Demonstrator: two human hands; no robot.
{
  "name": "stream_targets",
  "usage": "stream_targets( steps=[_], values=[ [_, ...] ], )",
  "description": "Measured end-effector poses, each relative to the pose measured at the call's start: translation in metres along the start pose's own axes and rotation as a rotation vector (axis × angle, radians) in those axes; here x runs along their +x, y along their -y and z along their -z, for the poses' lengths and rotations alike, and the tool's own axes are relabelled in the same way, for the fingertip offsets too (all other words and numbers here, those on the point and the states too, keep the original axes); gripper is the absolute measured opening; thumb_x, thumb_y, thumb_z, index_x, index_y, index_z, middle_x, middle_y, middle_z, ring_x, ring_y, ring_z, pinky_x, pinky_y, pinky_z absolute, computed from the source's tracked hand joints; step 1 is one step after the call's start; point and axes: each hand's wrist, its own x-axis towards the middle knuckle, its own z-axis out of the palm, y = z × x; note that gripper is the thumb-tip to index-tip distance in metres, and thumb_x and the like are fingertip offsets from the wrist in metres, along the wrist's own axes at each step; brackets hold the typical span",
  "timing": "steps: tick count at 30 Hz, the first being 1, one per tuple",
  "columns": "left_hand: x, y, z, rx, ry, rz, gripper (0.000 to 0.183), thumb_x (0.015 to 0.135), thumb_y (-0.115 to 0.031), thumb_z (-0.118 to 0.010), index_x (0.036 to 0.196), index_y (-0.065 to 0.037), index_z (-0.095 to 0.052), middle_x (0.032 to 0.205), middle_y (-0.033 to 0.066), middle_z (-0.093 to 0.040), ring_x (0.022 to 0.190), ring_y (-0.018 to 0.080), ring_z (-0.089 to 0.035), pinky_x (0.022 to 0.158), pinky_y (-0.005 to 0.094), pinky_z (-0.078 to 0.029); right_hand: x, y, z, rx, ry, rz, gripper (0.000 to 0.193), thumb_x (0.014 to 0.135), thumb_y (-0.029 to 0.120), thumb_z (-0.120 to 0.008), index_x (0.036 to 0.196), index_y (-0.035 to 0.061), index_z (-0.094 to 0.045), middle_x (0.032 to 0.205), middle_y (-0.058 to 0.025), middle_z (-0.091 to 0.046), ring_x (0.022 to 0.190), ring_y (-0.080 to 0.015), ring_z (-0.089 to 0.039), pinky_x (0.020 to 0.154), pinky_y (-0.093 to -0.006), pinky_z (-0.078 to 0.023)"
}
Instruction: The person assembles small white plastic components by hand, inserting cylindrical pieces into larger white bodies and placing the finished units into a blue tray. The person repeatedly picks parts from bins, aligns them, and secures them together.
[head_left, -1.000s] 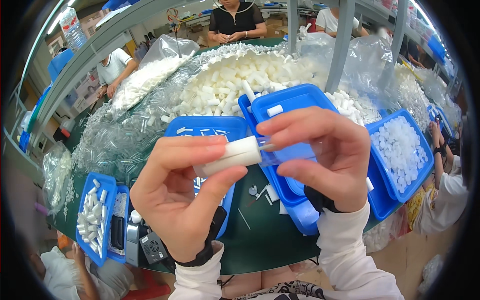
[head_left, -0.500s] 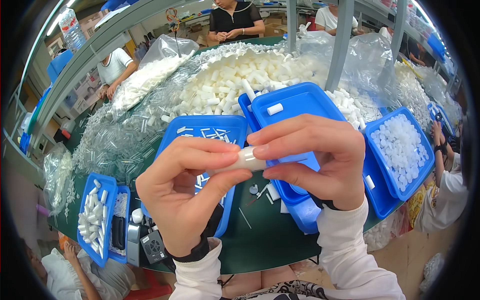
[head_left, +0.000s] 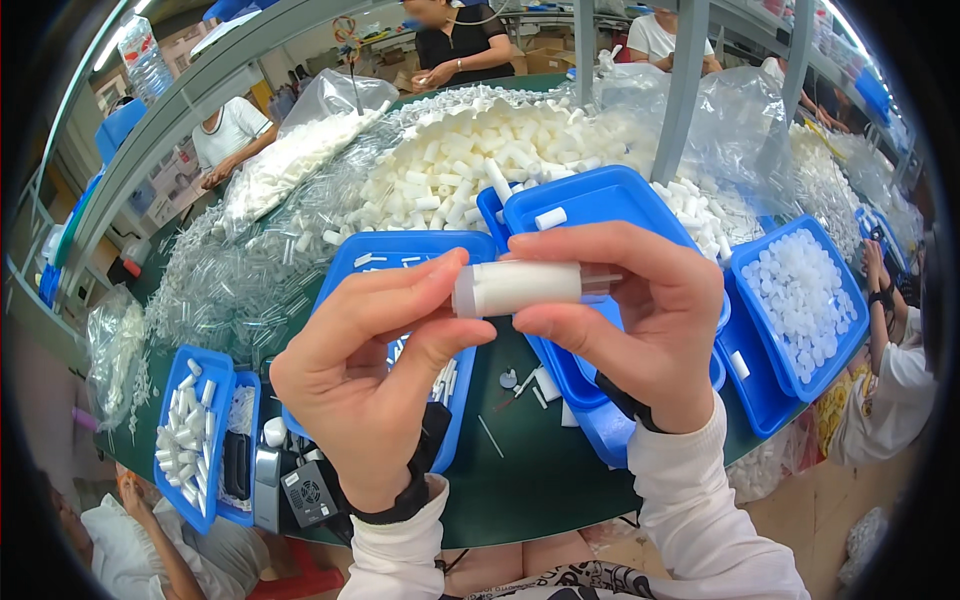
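A small plastic tube (head_left: pixel 525 288) with a white cylindrical core lies level between my hands above the table. Its left end has a milky translucent cap, and at the right a clear narrower part sticks out. My left hand (head_left: pixel 365 370) pinches the capped end between thumb and fingers. Around the right part, my right hand (head_left: pixel 655 310) is closed, with the thumb below and the fingers above. Below my left hand, a blue tray (head_left: pixel 465 400) holds thin white sticks. Beneath my right hand are stacked blue trays (head_left: pixel 620 190), the upper one with a white cylinder (head_left: pixel 550 218) in it.
A heap of white cylinders (head_left: pixel 450 170) covers the back, beside clear plastic tubes (head_left: pixel 230 290). Translucent caps (head_left: pixel 800 300) fill a right-hand tray; assembled white pieces (head_left: pixel 185 440) fill a left one. A grey metal post (head_left: pixel 682 90) rises behind. Co-workers sit around.
My hands have moved apart, showing more of the tube between them. My right fingers have slid toward its right end. The person across the table has turned slightly.
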Motion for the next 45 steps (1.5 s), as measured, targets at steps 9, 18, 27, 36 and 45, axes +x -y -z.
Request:
stream_targets(
  steps=[9, 18, 27, 36, 45],
  values=[
    [0.001, 0.004, 0.003, 0.005, 0.048, 0.073, 0.025, 0.065, 0.011, -0.068, 0.088, 0.003, -0.067, 0.086, 0.0139, -0.064, 0.076, 0.0165, -0.061, 0.066, 0.0251, -0.051, 0.001, -0.009, 0.007, -0.177, 0.097, 0.15, 0.031, 0.067, -0.003, -0.072, 0.097, -0.0048, -0.061, 0.093, -0.0142, -0.064, 0.085, -0.0177, -0.062, 0.073, -0.0271, -0.051],
    [-0.007, 0.008, -0.015, 0.163, 0.036, -0.098, 0.031, 0.074, 0.006, -0.064, 0.105, 0.006, -0.06, 0.103, 0.0177, -0.059, 0.093, 0.0214, -0.059, 0.078, 0.0281, -0.049, 0.004, -0.023, -0.006, -0.262, -0.166, 0.297, 0.027, 0.067, 0.006, -0.073, 0.093, 0.0032, -0.065, 0.084, -0.0098, -0.066, 0.07, -0.0174, -0.064, 0.06, -0.024, -0.051],
    [-0.003, 0.015, -0.014, 0.102, 0.065, -0.189, 0.029, 0.079, 0.007, -0.057, 0.108, 0.009, -0.056, 0.108, 0.0203, -0.056, 0.101, 0.0258, -0.056, 0.084, 0.0335, -0.047, 0.007, -0.026, -0.012, -0.488, -0.246, 0.592, 0.027, 0.068, 0.003, -0.073, 0.093, 0.0007, -0.064, 0.085, -0.0119, -0.066, 0.069, -0.0192, -0.065, 0.06, -0.0243, -0.052],
    [0.006, 0.006, 0.009, -0.046, 0.165, -0.001, 0.027, 0.077, 0.007, -0.059, 0.104, 0.006, -0.059, 0.103, 0.019, -0.06, 0.096, 0.0228, -0.059, 0.082, 0.029, -0.047, 0.0, -0.006, -0.006, 0.123, -0.02, -0.071, 0.028, 0.075, 0.004, -0.067, 0.099, -0.0076, -0.058, 0.089, -0.0149, -0.063, 0.075, -0.018, -0.063, 0.066, -0.0251, -0.052],
    [0.005, 0.004, 0.014, -0.084, 0.205, -0.007, 0.026, 0.074, 0.008, -0.06, 0.1, 0.009, -0.059, 0.103, 0.022, -0.058, 0.096, 0.0248, -0.058, 0.08, 0.0306, -0.049, -0.003, 0.0, -0.007, 0.112, -0.023, -0.049, 0.031, 0.072, 0.005, -0.068, 0.1, -0.0075, -0.06, 0.091, -0.0145, -0.063, 0.077, -0.0159, -0.062, 0.067, -0.0231, -0.049]
  ],
)
